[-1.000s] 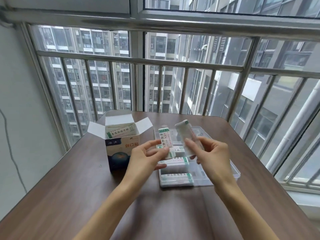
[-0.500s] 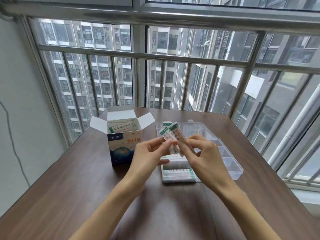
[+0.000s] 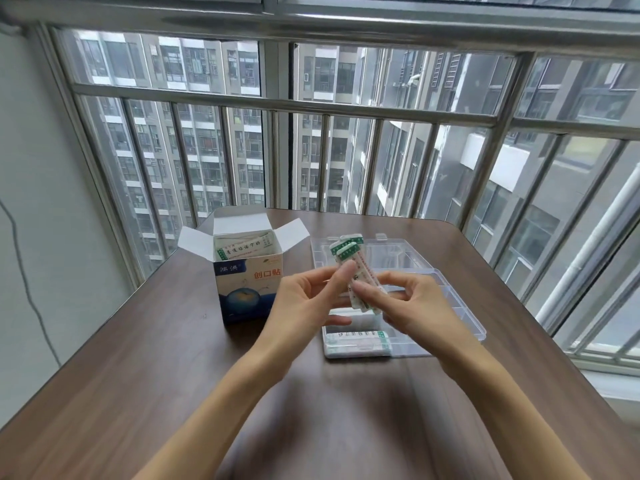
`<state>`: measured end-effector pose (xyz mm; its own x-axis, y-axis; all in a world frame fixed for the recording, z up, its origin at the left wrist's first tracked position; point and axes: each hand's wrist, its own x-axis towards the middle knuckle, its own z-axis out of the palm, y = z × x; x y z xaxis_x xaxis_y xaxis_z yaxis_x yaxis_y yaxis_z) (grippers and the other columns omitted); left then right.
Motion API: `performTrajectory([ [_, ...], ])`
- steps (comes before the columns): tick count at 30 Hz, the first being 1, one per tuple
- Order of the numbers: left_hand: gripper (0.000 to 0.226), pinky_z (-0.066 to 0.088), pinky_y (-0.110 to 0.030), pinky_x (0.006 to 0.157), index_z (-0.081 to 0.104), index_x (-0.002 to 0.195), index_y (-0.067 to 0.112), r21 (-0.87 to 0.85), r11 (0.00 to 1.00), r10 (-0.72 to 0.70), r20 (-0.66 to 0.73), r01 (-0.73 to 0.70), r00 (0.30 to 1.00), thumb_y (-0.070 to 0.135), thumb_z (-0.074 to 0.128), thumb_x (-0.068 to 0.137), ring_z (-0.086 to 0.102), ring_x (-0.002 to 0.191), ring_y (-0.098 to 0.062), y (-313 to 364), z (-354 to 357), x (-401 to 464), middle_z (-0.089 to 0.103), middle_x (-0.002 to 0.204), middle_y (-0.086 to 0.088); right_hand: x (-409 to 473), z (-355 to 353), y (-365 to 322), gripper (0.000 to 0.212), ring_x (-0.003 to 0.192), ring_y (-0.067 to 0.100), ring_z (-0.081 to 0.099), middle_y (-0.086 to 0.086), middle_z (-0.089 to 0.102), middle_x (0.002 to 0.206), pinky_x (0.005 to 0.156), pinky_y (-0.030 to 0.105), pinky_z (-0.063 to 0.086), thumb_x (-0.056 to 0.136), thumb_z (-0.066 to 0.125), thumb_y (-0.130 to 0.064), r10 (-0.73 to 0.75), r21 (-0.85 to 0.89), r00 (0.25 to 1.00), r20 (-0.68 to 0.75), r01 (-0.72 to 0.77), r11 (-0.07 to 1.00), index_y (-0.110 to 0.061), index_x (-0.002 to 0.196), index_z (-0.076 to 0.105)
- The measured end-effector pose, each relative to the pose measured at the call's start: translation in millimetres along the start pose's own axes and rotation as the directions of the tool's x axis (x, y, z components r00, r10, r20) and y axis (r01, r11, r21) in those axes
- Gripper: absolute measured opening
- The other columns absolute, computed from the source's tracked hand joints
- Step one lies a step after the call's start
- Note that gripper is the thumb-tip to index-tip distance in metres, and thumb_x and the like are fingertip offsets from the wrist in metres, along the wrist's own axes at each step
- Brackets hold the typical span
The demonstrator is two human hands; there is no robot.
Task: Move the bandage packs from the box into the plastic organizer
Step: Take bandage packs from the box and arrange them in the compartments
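- Paper-wrapped and thin, the bandage packs (image 3: 350,268) look light and bendy; take them by the flat faces near the middle, as a pinch at one end may let the small bunch fan apart or slip.
- Your left hand (image 3: 304,303) pinches the bunch from the left side; your right hand (image 3: 412,306) pinches it from the right, lower down. Both grips are closed on the same packs.
- The packs stand nearly upright between your fingertips, green ends up, held over the near half of the clear plastic organizer (image 3: 460,317).
- One pack (image 3: 358,341) already lies in the organizer's nearest compartment.
- More packs show inside the open box (image 3: 247,282), just left of the organizer on the brown tabletop (image 3: 173,375).
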<state>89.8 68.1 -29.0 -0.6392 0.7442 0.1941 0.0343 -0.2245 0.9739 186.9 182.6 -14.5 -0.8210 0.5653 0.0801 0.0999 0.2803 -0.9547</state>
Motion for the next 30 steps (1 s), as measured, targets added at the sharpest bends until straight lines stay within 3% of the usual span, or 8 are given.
performTrajectory([
  [2, 0.018, 0.055, -0.022, 0.065, 0.074, 0.088, 0.021, 0.075, 0.995, 0.066, -0.039, -0.063, 0.997, 0.03, 0.059, 0.088, 0.071, 0.081, -0.009, -3, 1, 0, 0.076, 0.084, 0.002, -1, 4, 2, 0.027, 0.056, 0.007, 0.059, -0.008, 0.067, 0.061, 0.058, 0.019, 0.043, 0.079, 0.066, -0.048, -0.063, -0.15, 0.998, -0.006, 0.061, 0.987, -0.022, 0.083, 0.071],
  [5, 0.021, 0.05, -0.026, 0.079, 0.077, 0.082, 0.031, 0.205, 0.971, 0.153, -0.129, -0.125, 0.98, 0.044, 0.061, 0.082, 0.068, 0.084, -0.005, -11, -3, 3, 0.073, 0.084, 0.014, 1, 11, 10, 0.023, 0.069, 0.004, 0.053, -0.013, 0.06, 0.07, 0.066, 0.023, 0.039, 0.087, 0.054, -0.05, -0.192, -0.463, 0.98, -0.047, 0.149, 0.874, -0.03, 0.081, 0.062],
  [9, 0.021, 0.037, -0.019, 0.069, 0.077, 0.081, 0.032, 0.194, 0.967, 0.202, -0.183, -0.166, 0.962, 0.046, 0.063, 0.076, 0.043, 0.072, -0.017, -13, -6, 7, 0.053, 0.078, 0.001, 4, 17, 7, 0.016, 0.099, 0.008, 0.053, -0.006, 0.058, 0.101, 0.086, 0.02, 0.039, 0.099, 0.041, -0.024, -0.197, -0.248, 0.98, 0.039, 0.201, 0.948, -0.026, 0.103, 0.057],
  [13, 0.015, 0.041, -0.01, 0.065, 0.073, 0.091, 0.027, 0.271, 0.945, 0.226, -0.145, -0.181, 0.963, 0.036, 0.064, 0.085, 0.052, 0.074, -0.003, -11, -4, 6, 0.06, 0.078, 0.01, 4, 16, 5, 0.024, 0.068, 0.002, 0.061, -0.003, 0.068, 0.087, 0.069, 0.015, 0.049, 0.097, 0.046, -0.003, -0.157, 0.025, 0.988, 0.012, 0.157, 0.987, -0.014, 0.109, 0.063],
  [19, 0.039, 0.051, -0.03, 0.074, 0.039, 0.132, 0.043, 0.624, 0.747, 0.33, -0.048, -0.23, 0.943, 0.054, 0.039, 0.094, 0.061, 0.08, -0.003, -17, -19, 9, 0.062, 0.089, 0.014, 4, 3, 3, 0.029, 0.056, 0.0, 0.053, -0.007, 0.065, 0.075, 0.058, 0.008, 0.041, 0.093, 0.05, 0.001, -0.136, -0.098, 0.987, 0.089, 0.144, 0.985, -0.021, 0.104, 0.066],
  [22, 0.034, 0.05, -0.04, 0.072, 0.035, 0.125, 0.048, 0.719, 0.65, 0.342, 0.015, -0.248, 0.94, 0.059, 0.023, 0.095, 0.061, 0.071, -0.01, -20, -18, 8, 0.059, 0.075, 0.015, 4, 7, 4, 0.032, 0.055, 0.0, 0.05, -0.011, 0.061, 0.07, 0.057, 0.009, 0.04, 0.094, 0.049, -0.001, -0.147, -0.127, 0.982, 0.117, 0.161, 0.979, -0.028, 0.102, 0.064],
  [25, 0.027, 0.049, -0.044, 0.074, 0.043, 0.108, 0.043, 0.67, 0.707, 0.308, -0.002, -0.227, 0.951, 0.055, 0.022, 0.095, 0.061, 0.074, -0.012, -23, -14, 7, 0.062, 0.074, 0.011, 7, 12, 8, 0.03, 0.056, 0.002, 0.05, -0.009, 0.058, 0.071, 0.056, 0.012, 0.04, 0.095, 0.048, -0.004, -0.151, -0.131, 0.985, 0.084, 0.161, 0.978, -0.031, 0.102, 0.06],
  [30, 0.009, 0.051, -0.036, 0.071, 0.055, 0.099, 0.043, 0.729, 0.671, 0.176, 0.02, -0.135, 0.984, 0.044, 0.047, 0.095, 0.056, 0.063, -0.001, -23, -27, 11, 0.064, 0.078, 0.015, 12, -2, 15, 0.018, 0.072, 0.01, 0.061, -0.005, 0.068, 0.086, 0.064, 0.01, 0.042, 0.089, 0.061, -0.011, -0.18, -0.303, 0.982, 0.056, 0.188, 0.934, -0.028, 0.092, 0.064],
])
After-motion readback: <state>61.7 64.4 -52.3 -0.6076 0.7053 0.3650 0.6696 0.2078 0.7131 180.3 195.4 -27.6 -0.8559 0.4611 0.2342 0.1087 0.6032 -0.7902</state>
